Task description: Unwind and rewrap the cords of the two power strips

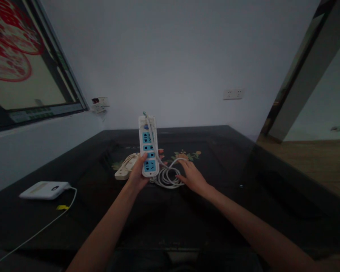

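My left hand [138,172] is closed around the lower part of a white power strip [149,164] with blue sockets, which it holds upright above the dark table. The strip's grey-white cable [154,145] hangs down across its front from the top end. Lower down, the cable gathers into a loose coil [167,179] to the right of the strip. At the coil's right side is my right hand [194,176], thumb and fingers apart, its fingertips touching a loop. Behind my left hand lies a second, cream power strip [123,172] with its cord bundled on top.
The dark glossy table [229,215] has a flower print in the middle. On its left lies a white device [47,190] with a cable and a yellow tag [62,207]. A wall [172,68] with sockets [233,94] stands behind; a window [31,83] is at left.
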Demonstrator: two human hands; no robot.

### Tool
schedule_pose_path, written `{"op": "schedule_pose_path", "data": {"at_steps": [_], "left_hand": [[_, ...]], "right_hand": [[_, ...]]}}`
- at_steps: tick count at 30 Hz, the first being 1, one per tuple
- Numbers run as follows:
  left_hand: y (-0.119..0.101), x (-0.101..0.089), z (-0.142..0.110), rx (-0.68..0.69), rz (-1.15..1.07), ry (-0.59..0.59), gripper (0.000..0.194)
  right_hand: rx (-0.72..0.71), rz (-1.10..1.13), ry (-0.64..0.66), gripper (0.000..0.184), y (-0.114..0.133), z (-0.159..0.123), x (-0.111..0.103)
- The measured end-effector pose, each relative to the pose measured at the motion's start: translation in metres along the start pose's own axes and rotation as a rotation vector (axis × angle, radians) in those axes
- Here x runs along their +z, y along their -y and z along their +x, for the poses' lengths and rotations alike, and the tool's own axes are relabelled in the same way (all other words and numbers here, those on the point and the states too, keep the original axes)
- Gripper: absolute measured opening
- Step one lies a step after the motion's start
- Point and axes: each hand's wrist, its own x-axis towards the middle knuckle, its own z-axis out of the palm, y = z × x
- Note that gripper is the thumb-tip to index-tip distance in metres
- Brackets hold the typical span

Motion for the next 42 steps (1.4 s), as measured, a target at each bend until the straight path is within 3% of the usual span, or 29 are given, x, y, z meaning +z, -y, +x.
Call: {"op": "schedule_pose_path", "data": {"at_steps": [3, 6, 12, 19, 24, 31, 37, 42], "left_hand": [[0.008, 0.001, 0.000, -0.004, -0.043, 0.006, 0.029], [0.017, 0.002, -0.002, -0.051, -0.072, 0.049, 0.027], [0.023, -0.003, -0.005, -0.118, -0.040, 0.178, 0.041], [0.022, -0.007, -0.004, -0.158, 0.058, 0.226, 0.044], [0.022, -0.006, -0.006, -0.157, 0.112, 0.302, 0.045], [0.024, -0.008, -0.005, -0.115, 0.245, 0.200, 0.046], [0.034, -0.011, -0.001, -0.114, 0.284, 0.105, 0.040], [0.039, -0.010, 0.000, -0.148, 0.268, 0.037, 0.041]], "right_hand": [[0.065, -0.097, -0.125, 0.050, -0.015, -0.006, -0.025], [0.166, -0.270, -0.265, 0.058, -0.035, -0.010, -0.049], [0.356, -0.581, -0.360, 0.058, -0.070, -0.017, -0.096], [0.564, -0.631, -0.619, 0.041, -0.100, -0.030, -0.147], [0.603, -0.594, -0.799, 0.030, -0.108, -0.035, -0.158], [0.242, -0.354, -0.551, 0.029, -0.078, -0.017, -0.126], [0.016, 0.324, -0.053, 0.027, -0.029, -0.009, -0.102], [-0.075, 0.389, -0.014, 0.028, 0.007, -0.013, -0.085]]}}
